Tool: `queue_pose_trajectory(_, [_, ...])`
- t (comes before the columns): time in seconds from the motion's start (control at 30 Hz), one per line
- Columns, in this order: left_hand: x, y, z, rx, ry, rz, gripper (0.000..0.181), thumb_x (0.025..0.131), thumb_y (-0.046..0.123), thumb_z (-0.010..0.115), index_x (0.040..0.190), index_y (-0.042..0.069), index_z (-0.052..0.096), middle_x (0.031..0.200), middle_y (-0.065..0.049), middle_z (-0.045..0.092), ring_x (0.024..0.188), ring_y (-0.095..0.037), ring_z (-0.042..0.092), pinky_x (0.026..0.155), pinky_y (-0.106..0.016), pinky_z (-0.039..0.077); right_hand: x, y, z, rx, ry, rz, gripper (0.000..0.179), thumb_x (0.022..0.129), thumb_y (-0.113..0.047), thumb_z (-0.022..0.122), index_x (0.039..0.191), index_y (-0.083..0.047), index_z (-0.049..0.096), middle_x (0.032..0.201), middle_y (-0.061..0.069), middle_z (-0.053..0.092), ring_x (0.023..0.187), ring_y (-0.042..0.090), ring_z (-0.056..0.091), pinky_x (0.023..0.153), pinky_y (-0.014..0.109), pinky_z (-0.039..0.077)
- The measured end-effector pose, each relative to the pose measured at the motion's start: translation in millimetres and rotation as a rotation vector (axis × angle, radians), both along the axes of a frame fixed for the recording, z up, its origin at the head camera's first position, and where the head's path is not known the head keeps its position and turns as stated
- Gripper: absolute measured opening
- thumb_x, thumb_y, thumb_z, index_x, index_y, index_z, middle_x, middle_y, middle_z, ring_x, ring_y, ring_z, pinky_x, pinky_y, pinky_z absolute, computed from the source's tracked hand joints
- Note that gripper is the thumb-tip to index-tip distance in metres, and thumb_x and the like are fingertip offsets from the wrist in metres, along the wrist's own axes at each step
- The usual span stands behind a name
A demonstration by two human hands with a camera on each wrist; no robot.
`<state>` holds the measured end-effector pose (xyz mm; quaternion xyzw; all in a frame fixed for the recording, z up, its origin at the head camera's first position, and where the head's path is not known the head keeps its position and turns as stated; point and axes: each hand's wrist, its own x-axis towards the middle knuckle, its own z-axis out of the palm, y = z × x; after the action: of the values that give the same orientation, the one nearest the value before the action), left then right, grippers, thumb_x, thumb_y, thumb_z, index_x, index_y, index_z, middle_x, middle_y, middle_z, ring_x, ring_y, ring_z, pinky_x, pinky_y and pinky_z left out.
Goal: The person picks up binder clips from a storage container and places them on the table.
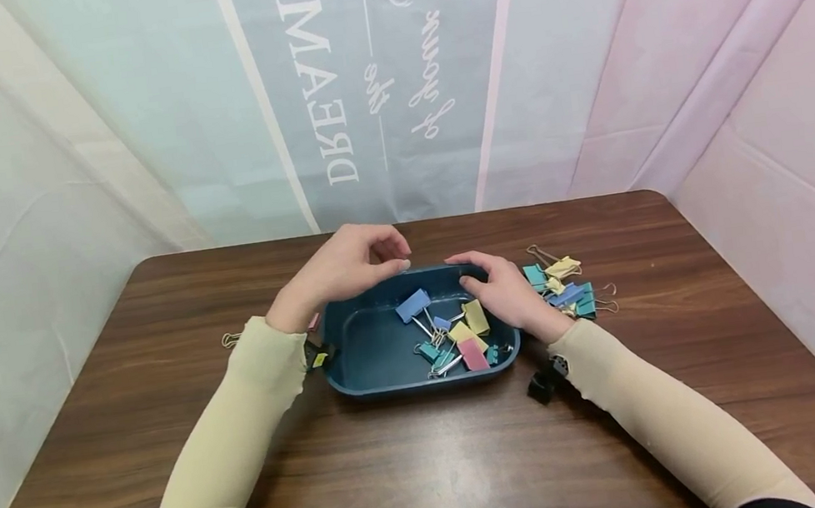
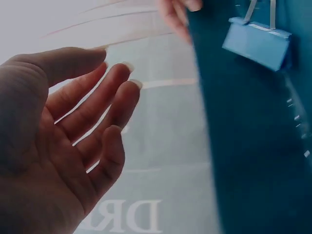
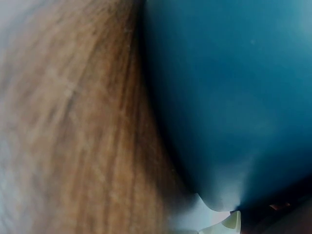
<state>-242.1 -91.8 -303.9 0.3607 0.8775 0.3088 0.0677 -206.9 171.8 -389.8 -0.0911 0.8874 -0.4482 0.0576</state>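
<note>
A dark blue plastic tray [image 1: 373,389] sits on the table with several binder clips inside, mostly in its right half. Among them are a blue binder clip [image 1: 413,305], a yellow one [image 1: 475,318] and a pink one [image 1: 473,355]. My left hand [image 1: 348,265] hovers by the tray's far left rim; its fingers are loosely bent and hold nothing, as the left wrist view shows. With my right hand [image 1: 506,297] I grip the tray's far right corner, thumb inside and fingers beyond the rim. The right wrist view mostly shows the tray's outer wall [image 3: 229,97].
Right of the tray lies a pile of binder clips, including a teal clip [image 1: 585,301] and a yellow clip [image 1: 563,268]. Silver clip handles [image 1: 231,339] show left of it, partly behind my left forearm. The wooden table [image 1: 432,469] ends at a printed curtain [image 1: 385,122].
</note>
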Motion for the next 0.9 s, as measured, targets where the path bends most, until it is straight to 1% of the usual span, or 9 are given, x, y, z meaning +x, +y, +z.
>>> queue_pose_trajectory(0.1, [-2.6, 9.1, -10.0, -0.002, 0.018, -0.004, 0.018, 0.095, 0.024, 0.070, 0.108, 0.012, 0.070, 0.096, 0.003, 0.069, 0.086, -0.012, 0.063, 0.079, -0.031, 0.053, -0.1, 0, -1.1, -0.003, -0.008, -0.001, 0.036, 0.103, -0.018, 0.055, 0.138, -0.026, 0.057, 0.139, 0.007, 0.056, 0.125, 0.029, 0.054, 0.103, 0.059, 0.039])
queue_pose_trajectory(0.2, [-4.3, 16.7, -18.5, -0.035, 0.023, -0.014, 0.016, 0.095, 0.024, 0.070, 0.107, 0.014, 0.070, 0.095, 0.003, 0.069, 0.085, -0.012, 0.063, 0.080, -0.030, 0.053, 0.3, 0, -1.5, -0.008, -0.008, 0.000, 0.036, 0.103, -0.019, 0.055, 0.138, -0.026, 0.057, 0.138, 0.007, 0.057, 0.122, 0.029, 0.056, 0.102, 0.059, 0.040])
queue_pose_trajectory(0.3, [-4.3, 21.5, -25.0, -0.112, 0.037, -0.016, 0.016, 0.095, 0.023, 0.069, 0.109, 0.014, 0.071, 0.097, 0.003, 0.071, 0.086, -0.011, 0.065, 0.081, -0.030, 0.054, 0.4, 0, -0.7, -0.005, 0.000, 0.002, 0.037, 0.103, -0.018, 0.055, 0.139, -0.025, 0.057, 0.139, 0.008, 0.056, 0.121, 0.028, 0.057, 0.100, 0.057, 0.042])
queue_pose_trajectory(0.47, [0.3, 24.9, -28.6, -0.240, 0.056, 0.014, 0.025, 0.095, 0.024, 0.069, 0.117, 0.012, 0.072, 0.101, 0.000, 0.073, 0.085, -0.012, 0.067, 0.079, -0.031, 0.055, -0.2, 0, 0.7, 0.006, 0.007, 0.011, 0.038, 0.103, -0.017, 0.054, 0.141, -0.022, 0.056, 0.139, 0.008, 0.056, 0.117, 0.027, 0.058, 0.097, 0.054, 0.044])
queue_pose_trajectory(0.6, [3.6, 27.0, -31.2, -0.356, 0.016, 0.052, 0.032, 0.093, 0.029, 0.071, 0.119, 0.010, 0.073, 0.101, -0.003, 0.073, 0.083, -0.014, 0.067, 0.077, -0.033, 0.056, 0.6, -1, 2.1, 0.003, 0.006, 0.008, 0.038, 0.103, -0.016, 0.055, 0.140, -0.024, 0.057, 0.140, 0.008, 0.055, 0.117, 0.027, 0.058, 0.095, 0.052, 0.044])
queue_pose_trajectory(0.7, [4.9, 28.1, -36.1, -0.433, -0.027, 0.061, 0.036, 0.092, 0.033, 0.073, 0.120, 0.010, 0.072, 0.102, -0.004, 0.072, 0.082, -0.015, 0.066, 0.077, -0.034, 0.056, 1.6, -1, 3.0, 0.004, 0.006, 0.004, 0.038, 0.103, -0.016, 0.055, 0.139, -0.026, 0.057, 0.141, 0.008, 0.055, 0.121, 0.027, 0.056, 0.097, 0.053, 0.044])
queue_pose_trajectory(0.77, [5.0, 29.1, -40.4, -0.462, -0.038, 0.051, 0.037, 0.091, 0.033, 0.073, 0.120, 0.010, 0.072, 0.100, -0.004, 0.072, 0.081, -0.015, 0.064, 0.076, -0.033, 0.055, 1.7, -1, 3.1, 0.007, 0.005, 0.003, 0.037, 0.103, -0.016, 0.055, 0.138, -0.026, 0.057, 0.141, 0.008, 0.055, 0.122, 0.027, 0.056, 0.098, 0.054, 0.043])
queue_pose_trajectory(0.9, [4.7, 31.0, -46.8, -0.474, -0.015, 0.030, 0.035, 0.090, 0.033, 0.075, 0.118, 0.012, 0.073, 0.096, -0.002, 0.070, 0.077, -0.015, 0.062, 0.072, -0.030, 0.054, 1.6, -1, 2.9, 0.017, 0.007, -0.002, 0.037, 0.103, -0.017, 0.055, 0.138, -0.026, 0.057, 0.140, 0.008, 0.056, 0.119, 0.026, 0.057, 0.098, 0.052, 0.044])
